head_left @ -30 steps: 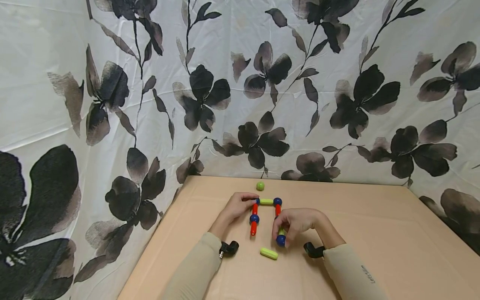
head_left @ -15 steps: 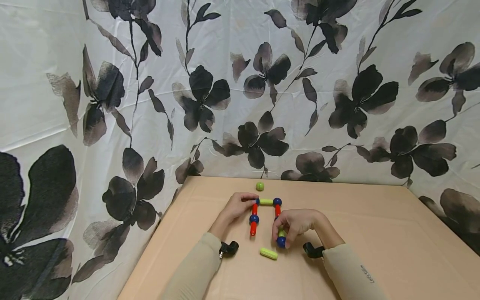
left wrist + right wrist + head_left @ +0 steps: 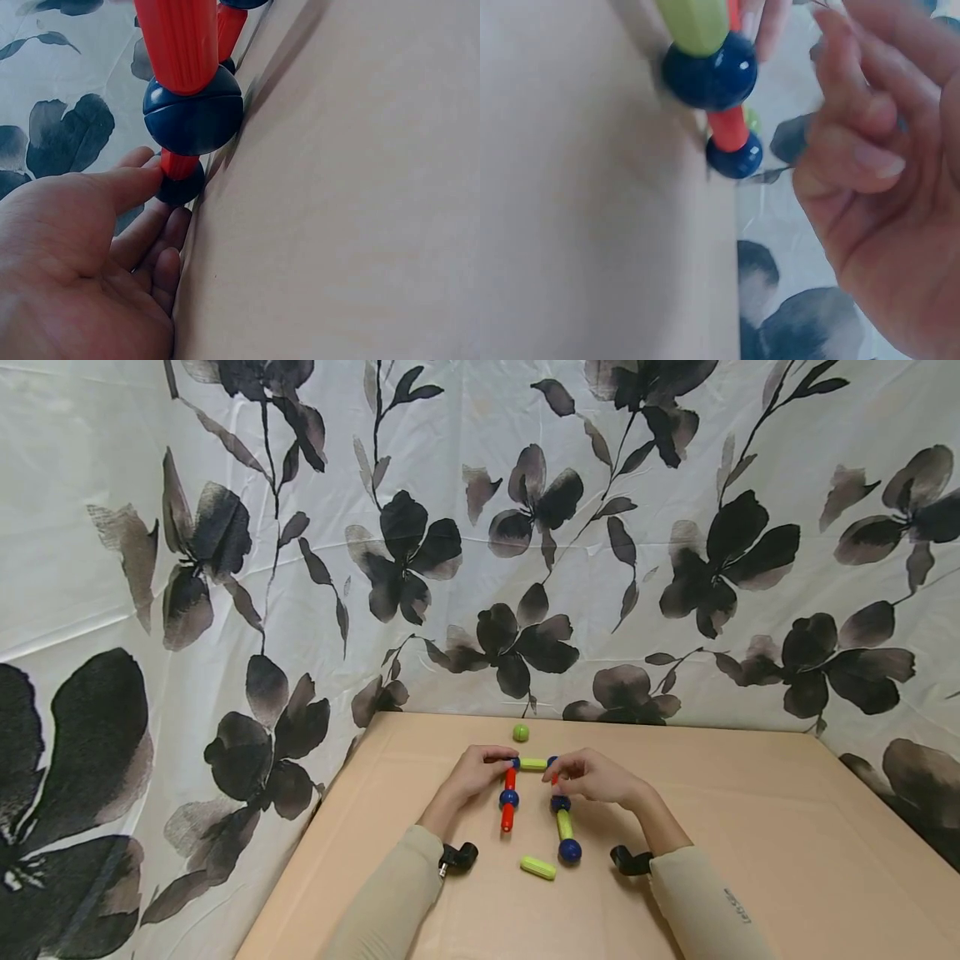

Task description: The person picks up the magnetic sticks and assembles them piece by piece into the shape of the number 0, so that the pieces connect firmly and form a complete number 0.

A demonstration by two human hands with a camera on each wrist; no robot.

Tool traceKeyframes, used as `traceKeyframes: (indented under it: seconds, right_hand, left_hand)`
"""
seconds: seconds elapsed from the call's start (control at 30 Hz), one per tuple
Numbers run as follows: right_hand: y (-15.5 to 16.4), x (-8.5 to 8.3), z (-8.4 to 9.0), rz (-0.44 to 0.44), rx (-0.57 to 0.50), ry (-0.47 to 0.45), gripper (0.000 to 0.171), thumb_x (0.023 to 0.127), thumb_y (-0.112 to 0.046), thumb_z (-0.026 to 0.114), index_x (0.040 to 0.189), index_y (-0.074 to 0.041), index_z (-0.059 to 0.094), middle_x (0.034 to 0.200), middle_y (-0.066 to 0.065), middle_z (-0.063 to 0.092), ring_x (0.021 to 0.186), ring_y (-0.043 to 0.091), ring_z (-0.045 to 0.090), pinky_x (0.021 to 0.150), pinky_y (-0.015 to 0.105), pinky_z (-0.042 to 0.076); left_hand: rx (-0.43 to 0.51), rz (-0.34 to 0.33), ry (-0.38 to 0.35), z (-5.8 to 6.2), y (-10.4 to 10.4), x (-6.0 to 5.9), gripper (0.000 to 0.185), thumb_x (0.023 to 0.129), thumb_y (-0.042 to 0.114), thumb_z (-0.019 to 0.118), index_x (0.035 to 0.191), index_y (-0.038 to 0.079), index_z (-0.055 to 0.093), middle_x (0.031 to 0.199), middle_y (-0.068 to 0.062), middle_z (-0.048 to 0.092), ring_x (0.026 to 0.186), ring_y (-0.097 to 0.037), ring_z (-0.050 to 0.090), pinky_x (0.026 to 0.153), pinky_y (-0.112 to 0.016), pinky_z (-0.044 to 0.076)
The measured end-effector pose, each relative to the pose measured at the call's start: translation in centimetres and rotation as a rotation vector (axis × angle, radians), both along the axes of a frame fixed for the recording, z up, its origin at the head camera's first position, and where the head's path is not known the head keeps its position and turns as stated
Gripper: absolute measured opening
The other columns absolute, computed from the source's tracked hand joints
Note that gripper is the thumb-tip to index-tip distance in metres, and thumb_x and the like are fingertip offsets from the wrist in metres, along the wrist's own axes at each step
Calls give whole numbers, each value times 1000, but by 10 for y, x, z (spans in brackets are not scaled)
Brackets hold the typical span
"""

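Observation:
On the table lies a frame of toy rods and balls, open toward the person. My left hand point(image 3: 474, 770) pinches the blue ball point(image 3: 180, 187) at its far left corner, thumb on one side and fingers on the other. A red rod point(image 3: 510, 779), a blue ball point(image 3: 509, 798) and another red rod point(image 3: 507, 820) run down that side. My right hand point(image 3: 600, 777), fingers loosely bent and holding nothing, hovers by the far right part, partly hiding a red rod. Below it are a blue ball point(image 3: 712, 71), a yellow-green rod point(image 3: 565, 825) and a blue end ball point(image 3: 570, 851).
A loose yellow-green rod point(image 3: 537, 867) lies near the frame's open end. Behind the frame sits a green ball point(image 3: 521, 732). The tan table point(image 3: 750, 827) ends at a flower-printed cloth point(image 3: 450, 460). Black wrist cameras point(image 3: 630, 861) are worn at the cuffs.
My right hand has let go of the yellow-green rod on the right side and moved away from the person, up to the red rod. The left hand has stayed put.

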State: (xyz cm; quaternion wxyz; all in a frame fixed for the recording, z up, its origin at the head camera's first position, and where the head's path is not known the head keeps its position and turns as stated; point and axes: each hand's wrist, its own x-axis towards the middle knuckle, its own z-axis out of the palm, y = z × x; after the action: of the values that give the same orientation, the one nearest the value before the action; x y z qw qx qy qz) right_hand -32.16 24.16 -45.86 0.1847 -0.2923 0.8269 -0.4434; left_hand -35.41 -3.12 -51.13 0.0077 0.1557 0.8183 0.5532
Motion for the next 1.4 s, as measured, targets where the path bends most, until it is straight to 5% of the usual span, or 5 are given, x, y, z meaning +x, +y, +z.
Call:
traceKeyframes:
  seconds: [0.17,0.3,0.5,0.93,1.4]
  right_hand:
    - [8,-9,-10,-157,-23,51,30,98,-13,70,127,-2,71,89,7,56,70,20,47,54,24,41]
    - [9,-9,-15,-143,43,18,36,97,-23,74,130,-9,71,95,7,59,79,23,54,62,28,48]
    - [5,-9,-22,-72,94,-41,42,96,-28,76,134,-10,69,104,9,63,65,19,58,62,27,52]
    - [-3,-4,-19,-126,29,-140,35,97,-15,74,129,-3,69,97,11,59,66,17,64,66,34,63]
    - [0,-5,-23,-119,24,-145,39,97,-21,74,132,-5,68,94,10,61,60,17,64,60,32,61]
  left_hand:
    - [-10,2,2,1,0,-1,22,102,11,67,120,13,79,121,-2,76,115,-20,64,105,-40,53]
    - [-10,1,-4,1,-1,-1,23,102,11,67,122,12,78,121,-2,76,113,-20,64,103,-38,54]
    - [-15,-5,6,2,-1,-1,23,101,11,67,122,10,78,121,-4,76,111,-18,64,100,-35,54]
    - [6,-9,7,4,-1,-1,23,101,9,67,121,8,77,123,-7,76,118,-26,64,107,-45,51]
    - [-7,0,4,4,-1,-2,21,101,11,68,119,11,79,120,-4,77,111,-18,65,100,-35,54]
